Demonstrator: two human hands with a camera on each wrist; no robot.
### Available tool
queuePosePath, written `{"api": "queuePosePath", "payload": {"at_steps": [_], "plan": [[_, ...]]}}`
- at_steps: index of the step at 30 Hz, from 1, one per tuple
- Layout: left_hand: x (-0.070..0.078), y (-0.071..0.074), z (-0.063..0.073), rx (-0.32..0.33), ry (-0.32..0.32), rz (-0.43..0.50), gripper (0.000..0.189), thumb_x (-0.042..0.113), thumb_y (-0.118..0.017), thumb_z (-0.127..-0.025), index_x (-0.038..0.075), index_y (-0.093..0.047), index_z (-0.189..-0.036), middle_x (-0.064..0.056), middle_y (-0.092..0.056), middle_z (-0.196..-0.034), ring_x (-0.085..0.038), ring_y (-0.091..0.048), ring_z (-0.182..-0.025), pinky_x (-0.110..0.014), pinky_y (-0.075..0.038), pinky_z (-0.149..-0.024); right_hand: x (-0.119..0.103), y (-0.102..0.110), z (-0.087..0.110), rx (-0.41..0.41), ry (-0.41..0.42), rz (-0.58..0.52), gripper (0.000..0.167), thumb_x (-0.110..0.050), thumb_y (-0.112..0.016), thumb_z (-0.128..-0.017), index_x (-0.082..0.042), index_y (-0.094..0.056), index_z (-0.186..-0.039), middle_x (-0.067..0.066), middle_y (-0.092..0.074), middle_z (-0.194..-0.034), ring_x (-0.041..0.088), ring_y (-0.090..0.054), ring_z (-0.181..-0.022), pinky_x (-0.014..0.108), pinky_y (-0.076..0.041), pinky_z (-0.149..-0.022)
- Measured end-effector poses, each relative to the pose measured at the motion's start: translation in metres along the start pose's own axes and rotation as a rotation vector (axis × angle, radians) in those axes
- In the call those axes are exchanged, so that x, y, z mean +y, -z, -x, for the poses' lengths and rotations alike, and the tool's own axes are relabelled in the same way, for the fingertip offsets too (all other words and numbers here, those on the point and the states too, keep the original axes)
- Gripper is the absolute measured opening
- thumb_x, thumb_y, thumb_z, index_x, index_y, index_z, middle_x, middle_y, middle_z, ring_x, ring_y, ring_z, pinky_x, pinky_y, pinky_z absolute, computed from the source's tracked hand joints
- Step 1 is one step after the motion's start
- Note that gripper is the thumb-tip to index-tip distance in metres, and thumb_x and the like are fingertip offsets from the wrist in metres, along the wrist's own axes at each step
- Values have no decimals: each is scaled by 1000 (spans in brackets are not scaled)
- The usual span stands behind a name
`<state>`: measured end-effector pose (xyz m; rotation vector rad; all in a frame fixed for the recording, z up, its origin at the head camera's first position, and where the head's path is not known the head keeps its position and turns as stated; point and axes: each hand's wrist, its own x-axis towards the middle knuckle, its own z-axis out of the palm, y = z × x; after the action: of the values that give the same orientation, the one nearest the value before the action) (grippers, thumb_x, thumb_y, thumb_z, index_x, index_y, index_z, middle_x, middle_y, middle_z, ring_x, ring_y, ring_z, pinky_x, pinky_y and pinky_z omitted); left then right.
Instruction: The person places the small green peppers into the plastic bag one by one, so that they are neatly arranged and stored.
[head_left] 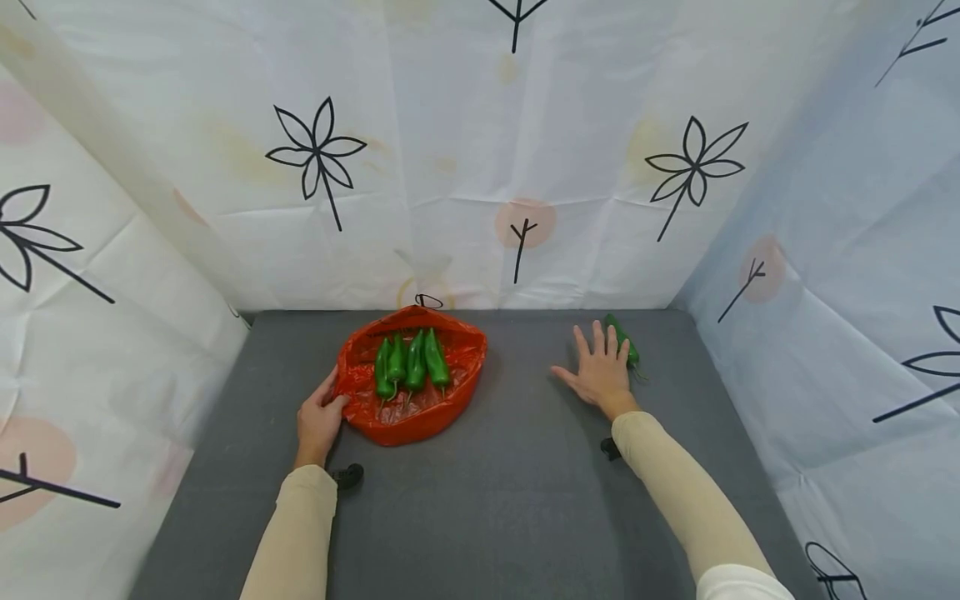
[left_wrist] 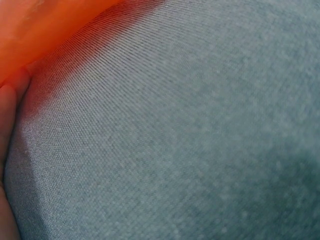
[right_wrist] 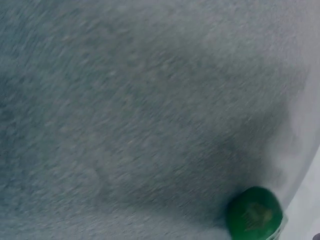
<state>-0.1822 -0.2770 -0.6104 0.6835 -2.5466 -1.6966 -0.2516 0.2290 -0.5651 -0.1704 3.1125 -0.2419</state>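
Note:
A red plastic bag lies on the grey table with its mouth spread wide. Several long green peppers rest side by side inside it. At the bag's left side, my left hand pinches the edge between thumb and fingers; the left wrist view catches the bag and part of the fingers. Far to the right, my right hand is spread with its palm down, beside a single green pepper that it partly covers. The stem end of that pepper shows in the right wrist view.
The grey table reaches back to a white patterned cloth behind it. More such cloth hangs along the left and right sides. Bare tabletop lies between the bag and the right hand.

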Motion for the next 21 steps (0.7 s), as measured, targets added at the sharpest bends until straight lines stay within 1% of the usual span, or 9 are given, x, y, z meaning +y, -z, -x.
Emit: {"api": "queuePosePath", "payload": {"at_steps": [5,10,14,17,21], "plan": [[-2,0,-1,5,-2,-12,58,28,-56,-100,49,-41,-152,-3,-48,-159,-28,-41,-150,-52,-33,-123,6,5,6,-5,-36,-15,100,-73,-53,-91,-13,-20,-164,27,-7,-170,54,-6,-155,74,-7,-122],[-1,0,0,6,-6,-10,58,26,-57,-100,48,-41,-152,-4,-49,-158,-27,-41,-150,-52,-32,-124,13,8,13,-18,-59,-35,100,-72,-52,-93,-12,-18,-164,28,-7,-169,55,-6,-155,73,-9,-122],[1,1,1,1,0,-12,58,27,-57,-100,47,-41,-152,-5,-48,-159,-28,-40,-151,-52,-32,-124,17,9,18,-19,-76,-65,97,-67,-54,-95,-9,-18,-164,30,-10,-167,56,-7,-154,74,-10,-122],[2,1,0,-9,2,-11,58,27,-56,-101,47,-40,-153,-5,-47,-160,-29,-39,-151,-53,-31,-124,22,9,22,-29,-99,-94,96,-62,-56,-96,-7,-16,-164,32,-9,-167,56,-9,-152,73,-17,-120],[1,1,0,-3,0,-12,58,27,-57,-101,47,-41,-152,-4,-47,-159,-28,-40,-151,-52,-32,-124,27,6,24,-49,-138,-98,97,-63,-53,-97,-7,-12,-164,33,-7,-166,59,-17,-147,72,-26,-115]]}}
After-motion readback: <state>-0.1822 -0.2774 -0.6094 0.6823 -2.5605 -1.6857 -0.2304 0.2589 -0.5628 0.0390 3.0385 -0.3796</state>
